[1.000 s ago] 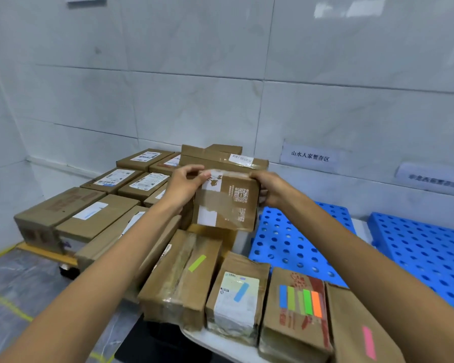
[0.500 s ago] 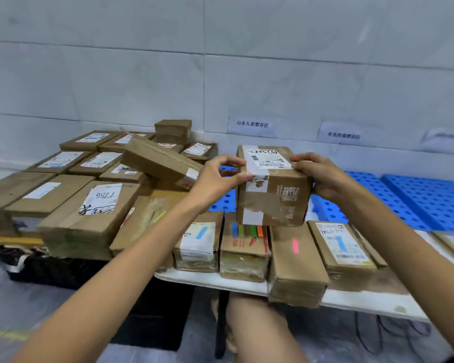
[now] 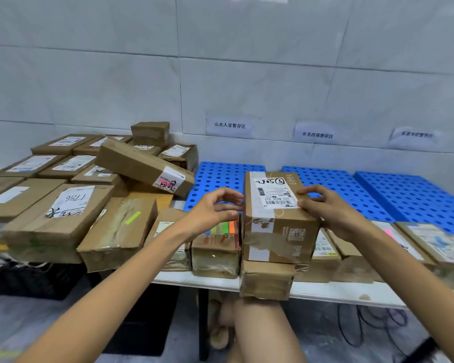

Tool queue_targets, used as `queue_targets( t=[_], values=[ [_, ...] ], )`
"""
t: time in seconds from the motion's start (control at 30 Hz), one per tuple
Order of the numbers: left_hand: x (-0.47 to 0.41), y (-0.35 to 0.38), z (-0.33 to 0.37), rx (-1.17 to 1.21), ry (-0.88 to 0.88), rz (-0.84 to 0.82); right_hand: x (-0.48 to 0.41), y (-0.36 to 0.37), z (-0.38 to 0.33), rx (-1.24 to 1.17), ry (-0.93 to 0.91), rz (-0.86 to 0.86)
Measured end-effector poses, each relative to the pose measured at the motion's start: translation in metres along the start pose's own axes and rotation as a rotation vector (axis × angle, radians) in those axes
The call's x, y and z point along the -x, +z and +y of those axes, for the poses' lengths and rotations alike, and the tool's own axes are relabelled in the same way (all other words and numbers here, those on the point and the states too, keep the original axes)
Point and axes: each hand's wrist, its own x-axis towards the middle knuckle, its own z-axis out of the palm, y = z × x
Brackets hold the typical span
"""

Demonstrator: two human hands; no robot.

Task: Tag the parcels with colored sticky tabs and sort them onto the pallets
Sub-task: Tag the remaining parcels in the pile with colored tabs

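One parcel (image 3: 278, 226) atop tagged parcels (image 3: 215, 247), pallets (image 3: 338, 187) behind: right hand (image 3: 328, 208) grips its top edge, left hand (image 3: 212, 210) grip indeterminate.

Single head view — close, looking forward and down

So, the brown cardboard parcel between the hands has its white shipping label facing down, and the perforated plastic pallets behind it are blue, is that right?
Not quite: the head view shows the white shipping label on top of the brown cardboard parcel, facing up. The perforated plastic pallets behind are indeed blue.
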Motion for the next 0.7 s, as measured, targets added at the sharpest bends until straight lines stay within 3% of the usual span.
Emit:
queue_targets(
  t=[0.07,0.17,0.23,0.47,0.6,0.7],
  values=[
    [-0.004,-0.007,-0.013,-0.232,-0.048,0.033,-0.001,-0.006,0.003,0.041,-0.013,-0.051],
    [-0.01,-0.025,-0.046,-0.766,-0.168,0.024,-0.005,-0.016,0.009,0.069,-0.048,-0.084],
    [-0.013,-0.033,-0.065,-0.862,-0.196,0.02,-0.011,-0.022,0.014,0.047,-0.062,-0.101],
    [-0.046,-0.045,-0.077,-0.755,-0.215,0.186,-0.051,-0.032,0.016,0.039,-0.161,-0.013],
    [-0.073,-0.057,-0.061,-0.476,-0.232,0.351,-0.081,-0.038,0.008,0.103,-0.334,0.106],
    [-0.092,-0.055,-0.028,-0.276,-0.146,0.48,-0.094,-0.039,-0.012,0.173,-0.532,0.197]
  ],
)
